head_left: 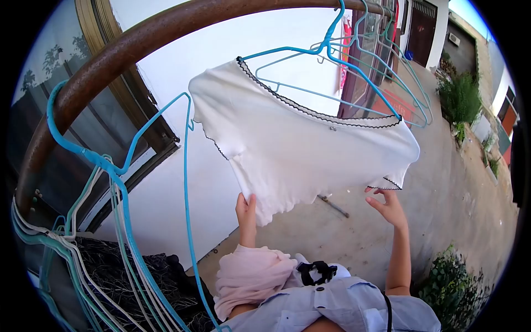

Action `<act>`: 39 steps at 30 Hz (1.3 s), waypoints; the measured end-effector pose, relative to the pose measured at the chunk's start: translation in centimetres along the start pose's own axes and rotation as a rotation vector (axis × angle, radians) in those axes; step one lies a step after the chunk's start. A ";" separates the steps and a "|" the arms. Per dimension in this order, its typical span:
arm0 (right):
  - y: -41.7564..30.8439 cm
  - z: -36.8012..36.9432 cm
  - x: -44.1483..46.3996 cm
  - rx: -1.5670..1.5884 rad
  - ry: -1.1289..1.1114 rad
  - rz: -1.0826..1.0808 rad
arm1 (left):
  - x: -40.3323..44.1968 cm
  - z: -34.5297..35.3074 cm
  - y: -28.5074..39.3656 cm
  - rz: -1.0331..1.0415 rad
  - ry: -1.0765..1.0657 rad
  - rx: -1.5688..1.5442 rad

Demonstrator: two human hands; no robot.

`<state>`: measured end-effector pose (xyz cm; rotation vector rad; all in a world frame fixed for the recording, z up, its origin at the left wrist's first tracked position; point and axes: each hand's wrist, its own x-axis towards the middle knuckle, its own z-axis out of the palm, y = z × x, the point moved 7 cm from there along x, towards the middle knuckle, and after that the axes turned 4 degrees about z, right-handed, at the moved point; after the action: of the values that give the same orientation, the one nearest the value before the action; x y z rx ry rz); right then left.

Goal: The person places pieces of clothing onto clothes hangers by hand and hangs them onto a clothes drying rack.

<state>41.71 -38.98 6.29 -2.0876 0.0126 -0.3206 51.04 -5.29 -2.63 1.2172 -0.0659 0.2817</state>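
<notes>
Above the left hand [245,208] and right hand [390,209]: white black-trimmed top [310,149] on blue hanger [328,40]
Left pinches the hem [266,217]; right, fingers parted, beside the sleeve [386,182]; gentle, even tugs should smooth it

Across the lower edge of the frame runs a pale blue-grey shirt [348,299], with dark round buttons [319,289] down its front at lower centre. A thin black strap [388,314] crosses it at lower right. Loosely bunched pale pink cloth [254,274] surrounds the left forearm; whether it is a sleeve cannot be told. The right forearm [398,260] is bare, and the left fingers [252,201] and right fingers [376,204] are ungloved.
</notes>
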 end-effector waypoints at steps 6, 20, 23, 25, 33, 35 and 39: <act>-0.1 0.5 -0.9 0.470 -0.019 -0.103 | -0.8 -0.8 -1.9 0.001 -0.013 0.142; -13.0 -7.5 6.9 0.249 -0.182 -0.257 | -1.4 8.2 14.7 0.822 0.049 0.930; -13.1 -6.7 7.0 0.292 -0.299 -0.208 | -1.5 13.7 19.1 1.044 0.002 0.958; -13.6 -6.2 6.8 0.324 -0.355 -0.217 | -0.6 15.4 20.0 1.111 -0.001 0.922; -15.6 -7.0 6.2 -0.154 -0.012 -0.411 | 10.1 17.8 21.5 1.168 0.029 1.081; -16.0 -7.2 6.0 -0.194 0.039 -0.433 | 11.3 17.9 22.0 1.250 0.073 0.987; -18.1 -7.5 6.6 -0.324 0.143 -0.444 | 13.8 17.6 22.1 1.214 -0.046 0.930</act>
<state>44.14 -36.91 26.68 -2.3729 -0.3384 -0.7795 60.56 -12.25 26.49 1.9872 -0.7994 1.4585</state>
